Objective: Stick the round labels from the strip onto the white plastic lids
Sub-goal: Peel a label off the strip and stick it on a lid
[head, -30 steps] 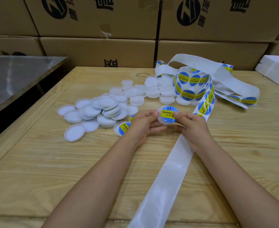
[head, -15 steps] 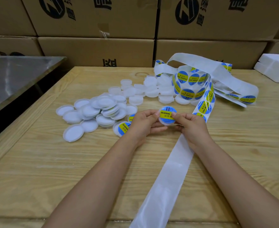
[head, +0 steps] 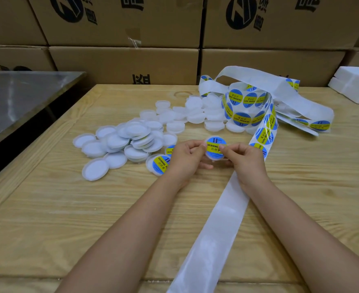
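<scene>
At frame centre the left hand and right hand pinch one white lid by its edges, thumbs on its blue-and-yellow label: the smoothing-down step, I judge. The next move likely calls for laying it by the labelled lid just left, then taking a bare lid from the pile and a label off the strip at right.

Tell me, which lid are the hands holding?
The labelled lid pinched between the left hand and right hand; the other lids lie on the table.
</scene>
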Demonstrator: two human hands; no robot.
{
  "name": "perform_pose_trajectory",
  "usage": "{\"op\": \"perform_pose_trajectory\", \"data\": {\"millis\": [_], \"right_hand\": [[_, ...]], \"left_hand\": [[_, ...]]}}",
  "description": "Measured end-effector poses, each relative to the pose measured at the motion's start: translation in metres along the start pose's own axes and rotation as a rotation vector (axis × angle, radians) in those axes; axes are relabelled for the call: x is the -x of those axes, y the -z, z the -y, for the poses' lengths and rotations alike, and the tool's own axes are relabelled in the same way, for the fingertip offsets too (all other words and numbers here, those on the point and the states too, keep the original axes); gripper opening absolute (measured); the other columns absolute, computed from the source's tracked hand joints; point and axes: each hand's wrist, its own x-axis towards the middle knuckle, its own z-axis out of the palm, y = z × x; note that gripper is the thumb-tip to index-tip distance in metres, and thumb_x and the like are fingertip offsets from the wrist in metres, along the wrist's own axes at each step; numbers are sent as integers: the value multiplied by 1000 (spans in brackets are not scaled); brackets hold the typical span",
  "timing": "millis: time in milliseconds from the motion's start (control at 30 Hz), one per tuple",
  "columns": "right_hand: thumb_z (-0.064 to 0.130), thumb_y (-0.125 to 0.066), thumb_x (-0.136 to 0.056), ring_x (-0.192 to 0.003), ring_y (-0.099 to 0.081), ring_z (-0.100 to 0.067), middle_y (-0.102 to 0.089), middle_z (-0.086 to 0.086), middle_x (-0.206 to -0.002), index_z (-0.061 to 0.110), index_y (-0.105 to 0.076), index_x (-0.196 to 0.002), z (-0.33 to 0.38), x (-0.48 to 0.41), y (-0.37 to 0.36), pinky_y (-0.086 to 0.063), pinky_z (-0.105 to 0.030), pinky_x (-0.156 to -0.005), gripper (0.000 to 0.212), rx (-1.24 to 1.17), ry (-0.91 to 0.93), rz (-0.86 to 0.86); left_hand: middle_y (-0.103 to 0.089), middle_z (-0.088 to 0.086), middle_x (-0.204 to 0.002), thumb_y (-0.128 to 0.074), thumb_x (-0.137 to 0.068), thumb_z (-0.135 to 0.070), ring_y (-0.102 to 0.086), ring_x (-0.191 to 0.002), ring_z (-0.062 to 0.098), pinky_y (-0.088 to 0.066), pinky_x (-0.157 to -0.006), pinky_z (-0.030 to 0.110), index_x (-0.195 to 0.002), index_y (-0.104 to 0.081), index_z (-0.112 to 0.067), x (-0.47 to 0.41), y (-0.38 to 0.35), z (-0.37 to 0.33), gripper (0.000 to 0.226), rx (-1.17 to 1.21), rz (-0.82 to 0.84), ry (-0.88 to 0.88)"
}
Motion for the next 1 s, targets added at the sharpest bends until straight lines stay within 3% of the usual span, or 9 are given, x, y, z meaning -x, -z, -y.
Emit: {"op": "perform_pose_trajectory", "data": {"millis": [133, 200, 433, 567, 633, 767, 833, 900, 1000], "right_hand": [[20, -74, -79, -70, -62, -10, -67, 2, -70, 13, -67, -68, -1, 6, -2, -46, -15, -65, 15, 231, 129, -103], [22, -74, -79, -70, -62, -8, -68, 5, -71, 12, -69, -72, 0, 8, -3, -44, -12, -63, 13, 314, 180, -156], [25, -72, -81, -68, -61, 3, -63, 18, -68, 17, -73, -84, 4, 12, -6, -41, -3, -65, 9, 380, 275, -212], [22, -71, -82, -69, -61, 9, -69, 12, -76, 16, -74, -89, 4, 14, -8, -44, -4, -70, 10, 347, 308, -216], [21, -71, -82, -70, -59, 15, -68, 16, -77, 17, -73, -98, 5, 14, -8, -47, -11, -74, 17, 317, 315, -220], [15, -72, -81, -71, -55, 23, -63, 24, -76, 20, -55, -130, 4, 12, -5, -35, 4, -72, 52, 267, 335, -215], [16, -71, -82, -73, -59, 17, -66, 16, -81, 16, -63, -122, 3, 9, -5, -38, 2, -74, 41, 260, 318, -225], [17, -69, -83, -76, -66, 1, -69, 6, -90, 13, -71, -106, 2, 9, -6, -48, -11, -77, 23, 219, 283, -245], [19, -69, -84, -65, -67, -9, -71, 4, -82, 15, -71, -79, 1, 7, -5, -49, -13, -62, 6, 115, 231, -298]], "left_hand": [[-69, -5, -63, -54, -94, -19, -54, -35, 11, -43, -42, 16, -89, -60, -13, 2, -4, 5, 10, -173, -73, -73], [-68, -4, -63, -54, -94, -19, -49, -30, 11, -39, -40, 18, -88, -58, -14, 4, -8, 5, 9, -187, -108, -90], [-66, 0, -67, -56, -92, -16, -48, -30, 9, -37, -34, 16, -79, -55, -23, 11, -19, 5, 15, -132, -199, -148], [-68, 0, -69, -56, -92, -15, -57, -42, 8, -41, -34, 18, -81, -56, -24, 12, -24, 5, 14, -95, -238, -177], [-68, -8, -63, -55, -93, -14, -59, -44, 7, -41, -34, 18, -81, -56, -24, 12, -26, 5, 15, -56, -238, -168], [-68, -11, -61, -54, -93, -14, -57, -39, 9, -39, -33, 17, -81, -57, -22, 10, -26, 5, 15, 17, -244, -118], [-71, -8, -64, -54, -93, -14, -61, -48, 15, -40, -35, 19, -82, -58, -22, 8, -26, 5, 15, 51, -239, -77], [-71, -3, -68, -55, -93, -12, -64, -54, 15, -40, -35, 19, -84, -60, -18, 7, -26, 5, 12, 101, -223, -47], [-69, 8, -73, -56, -92, -7, -67, -59, 16, -37, -33, 18, -91, -62, -4, 8, -26, 3, 7, 165, -175, -30]]}}
